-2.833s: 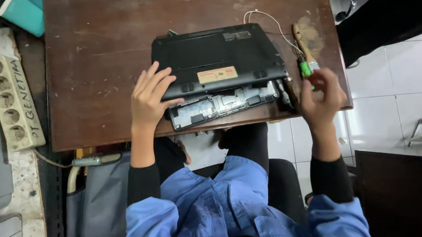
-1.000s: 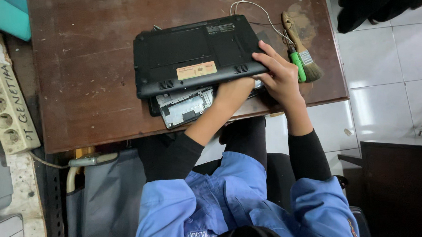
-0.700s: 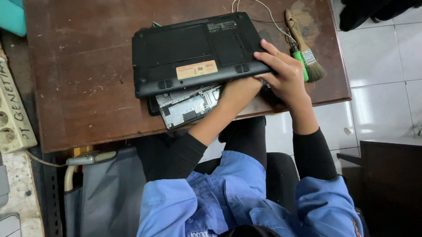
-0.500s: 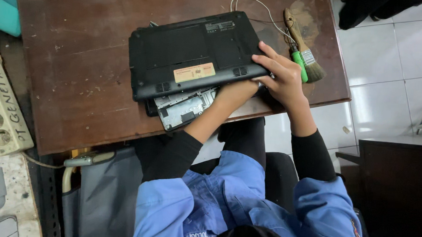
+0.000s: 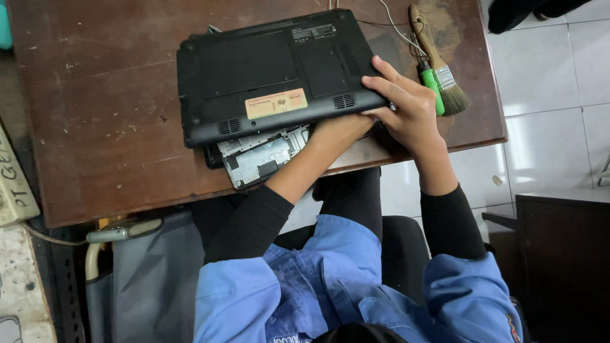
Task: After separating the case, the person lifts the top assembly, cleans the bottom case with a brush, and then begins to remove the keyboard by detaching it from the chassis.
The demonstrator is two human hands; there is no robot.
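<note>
Item: black laptop [image 5: 268, 69], underside up. Right hand [image 5: 412, 111] is clasping its near corner; left hand [image 5: 337, 129] is tucking beneath, grip unclear. Brush [image 5: 436, 61] lying just beyond.

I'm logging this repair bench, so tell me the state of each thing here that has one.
Laptop: upside down, bottom cover partly off, internals exposed at its near edge.
Left hand: tucked under the cover's edge.
Right hand: gripping the cover's corner.
Paintbrush: lying flat, untouched.
Green screwdriver: lying flat, untouched.

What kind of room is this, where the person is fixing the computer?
Probably a small repair workshop. A laptop lies upside down and partly opened on a worn wooden table, a paintbrush and a green-handled screwdriver lie beside it, and a power strip sits nearby.
</note>
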